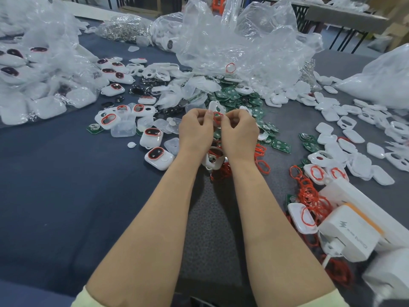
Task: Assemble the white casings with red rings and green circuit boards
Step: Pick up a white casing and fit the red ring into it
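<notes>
Your left hand (195, 129) and right hand (240, 132) meet above the middle of the dark table (66, 196), the fingers of both curled in and pinching one red ring (218, 118) between their tips; whether they also hold a white part behind it cannot be told. A white casing (213, 160) lies under your wrists, and the green circuit boards (232, 95) are heaped just beyond your fingertips. Loose red rings (309, 193) trail off to your right, and casings already ringed (155, 135) lie near your left hand.
</notes>
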`<move>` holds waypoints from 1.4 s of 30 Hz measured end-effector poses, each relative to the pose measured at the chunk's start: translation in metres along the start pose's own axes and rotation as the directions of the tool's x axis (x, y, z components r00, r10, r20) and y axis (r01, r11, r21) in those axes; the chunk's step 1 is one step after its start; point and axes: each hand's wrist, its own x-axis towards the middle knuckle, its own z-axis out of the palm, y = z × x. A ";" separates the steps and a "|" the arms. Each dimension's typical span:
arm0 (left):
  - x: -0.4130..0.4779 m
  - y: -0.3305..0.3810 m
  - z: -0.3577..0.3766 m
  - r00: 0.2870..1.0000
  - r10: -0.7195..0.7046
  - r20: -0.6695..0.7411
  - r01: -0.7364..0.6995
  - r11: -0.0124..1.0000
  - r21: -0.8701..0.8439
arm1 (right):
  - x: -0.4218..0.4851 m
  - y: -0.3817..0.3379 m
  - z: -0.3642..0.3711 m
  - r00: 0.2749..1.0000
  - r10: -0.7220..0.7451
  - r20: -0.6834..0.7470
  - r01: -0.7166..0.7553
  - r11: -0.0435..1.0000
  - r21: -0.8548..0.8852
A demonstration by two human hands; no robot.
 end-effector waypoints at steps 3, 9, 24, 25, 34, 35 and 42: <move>0.000 0.000 0.000 1.000 0.006 -0.007 -0.006 1.000 -0.007 | 0.001 0.000 -0.001 1.000 0.011 0.009 -0.012 1.000 0.014; -0.002 0.002 0.001 1.000 0.008 -0.007 -0.008 1.000 -0.019 | 0.001 0.000 -0.002 1.000 -0.005 -0.001 0.005 1.000 0.019; -0.006 0.003 -0.001 1.000 0.009 0.025 -0.010 0.999 0.032 | 0.001 0.002 0.000 1.000 0.020 0.006 -0.021 1.000 0.016; -0.006 0.004 -0.001 1.000 0.005 0.021 -0.005 0.999 0.038 | 0.000 0.001 0.000 1.000 0.020 0.003 -0.020 1.000 0.018; -0.002 0.002 -0.002 0.999 -0.049 -0.002 0.049 0.998 0.027 | -0.003 0.001 0.004 1.000 -0.014 0.003 0.014 1.000 0.007; -0.002 0.002 -0.002 0.998 -0.058 -0.010 0.058 0.998 0.002 | -0.003 0.001 0.004 1.000 -0.015 0.006 0.015 1.000 0.015; -0.002 0.003 -0.003 0.984 -0.173 0.037 0.176 0.933 -0.314 | 0.001 0.001 0.001 0.988 0.130 0.082 -0.147 0.953 0.267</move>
